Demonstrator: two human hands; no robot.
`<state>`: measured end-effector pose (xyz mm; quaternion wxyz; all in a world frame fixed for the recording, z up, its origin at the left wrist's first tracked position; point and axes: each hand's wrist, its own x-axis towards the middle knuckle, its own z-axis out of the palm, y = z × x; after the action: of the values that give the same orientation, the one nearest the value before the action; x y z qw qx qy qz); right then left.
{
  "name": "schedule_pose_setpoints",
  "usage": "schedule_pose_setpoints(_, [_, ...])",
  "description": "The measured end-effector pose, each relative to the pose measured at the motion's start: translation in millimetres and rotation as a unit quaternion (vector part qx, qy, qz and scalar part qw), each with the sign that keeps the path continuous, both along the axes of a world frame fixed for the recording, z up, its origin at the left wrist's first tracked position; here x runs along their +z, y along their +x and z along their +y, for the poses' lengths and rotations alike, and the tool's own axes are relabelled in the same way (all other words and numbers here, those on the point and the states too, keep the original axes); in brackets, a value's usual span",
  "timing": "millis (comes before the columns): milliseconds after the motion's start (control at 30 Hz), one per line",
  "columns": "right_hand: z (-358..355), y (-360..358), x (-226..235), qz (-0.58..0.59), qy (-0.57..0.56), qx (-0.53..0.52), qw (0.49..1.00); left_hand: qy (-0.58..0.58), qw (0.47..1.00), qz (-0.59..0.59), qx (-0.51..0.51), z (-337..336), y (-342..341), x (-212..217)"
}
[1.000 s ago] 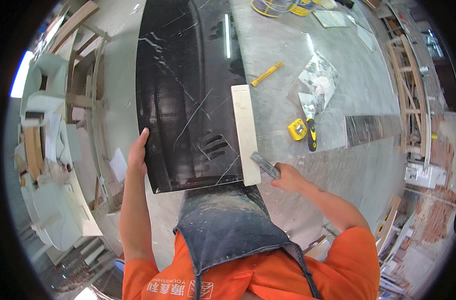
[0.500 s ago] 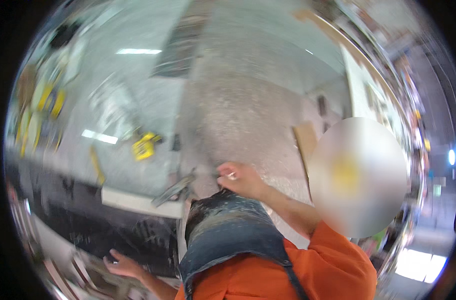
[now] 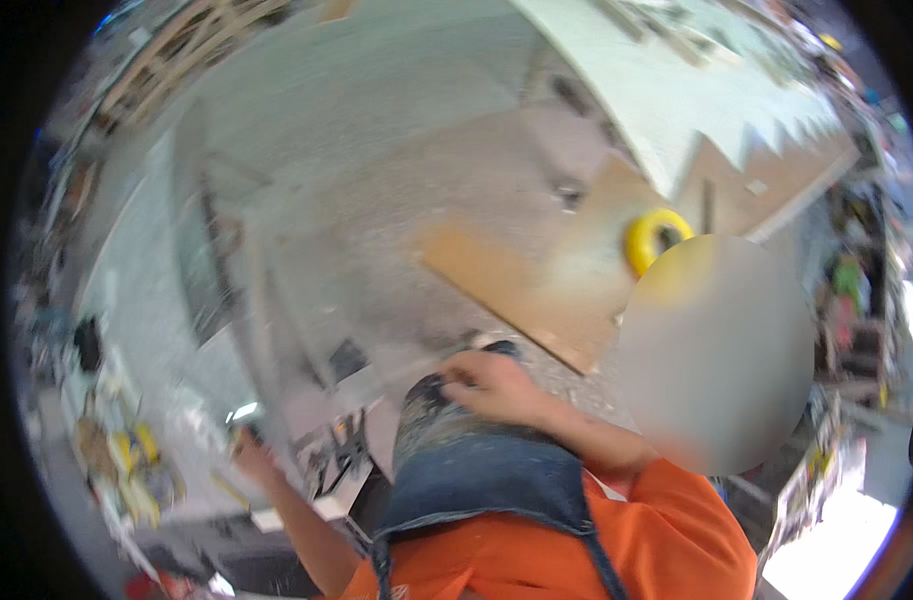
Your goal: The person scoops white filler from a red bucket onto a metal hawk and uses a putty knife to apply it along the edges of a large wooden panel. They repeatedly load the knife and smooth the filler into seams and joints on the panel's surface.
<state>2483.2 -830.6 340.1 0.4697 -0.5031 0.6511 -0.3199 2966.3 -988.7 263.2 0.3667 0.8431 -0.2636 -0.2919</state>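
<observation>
My left hand (image 3: 253, 455) is stretched out over the pale worktop (image 3: 156, 330) at the left. It is blurred, and a small dark shape (image 3: 255, 431) shows at its fingertips; whether they grip it I cannot tell. A thin yellow strip (image 3: 230, 490) lies beside that hand. Black clamps (image 3: 348, 445) stand at the worktop's near corner, right of my left forearm. In front of my dusty dark apron (image 3: 486, 480) is my right hand (image 3: 496, 385), its fingers curled in. What they hold, if anything, is hidden.
Brown boards (image 3: 516, 290) lie ahead on the right, with a yellow ring-shaped thing (image 3: 651, 240) at them. Beyond is a large pale sheet (image 3: 616, 90) beside a jagged-edged brown panel (image 3: 776, 185). A dark square piece (image 3: 348, 358) lies on the dusty floor (image 3: 406, 190). A blurred disc covers the right side.
The view has swung right, so the worktop sits further left and the boards have come in. My left hand has risen from beside the bench to over the worktop. My right hand stays by the apron.
</observation>
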Motion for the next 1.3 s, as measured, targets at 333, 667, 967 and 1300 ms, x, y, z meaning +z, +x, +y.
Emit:
schedule_pose_setpoints(333, [22.9, 5.0, -52.4, -0.598, 0.237, -0.346, 0.683, 0.013, 0.984, -0.176, 0.017, -37.8, 1.5, -20.0])
schedule_pose_setpoints(667, [46.6, -6.6, -105.9, -0.647, -0.031, -0.539, 0.538, -0.115, 0.953, 0.262, 0.100, -9.2, -13.5, 50.1])
schedule_pose_setpoints(967, [22.7, 5.2, -52.6, -0.441, 0.074, -0.637, 0.628, -0.152, 0.925, 0.326, 0.122, -20.8, -27.4, 90.0])
schedule_pose_setpoints(1300, [-30.4, 22.5, -17.7, -0.427, 0.139, -0.397, 0.800, -0.141, 0.984, 0.096, -0.049, -8.3, -82.5, 102.3])
